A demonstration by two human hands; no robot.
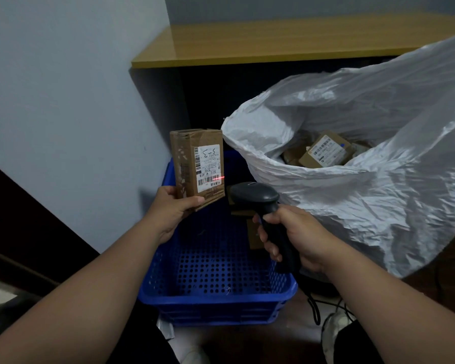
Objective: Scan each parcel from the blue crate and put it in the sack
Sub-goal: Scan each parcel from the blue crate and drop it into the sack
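One head view. Left hand (172,206) pinches cardboard parcel (197,168) upright by bottom edge, above blue crate (216,292). Right hand (290,239), fingers curled round barcode scanner (260,206), aims at 11 o'clock. Red scan line (218,178) clips label edge: misread likely. Thin grip could drop parcel. White sack (352,200) open at 2 o'clock.

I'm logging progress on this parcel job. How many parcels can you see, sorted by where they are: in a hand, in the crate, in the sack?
In the left hand: 1 parcel
In the blue crate: at least 1 box, partly hidden behind the scanner
In the sack: 1 clear labelled box, others unclear
Total: 3 visible for certain
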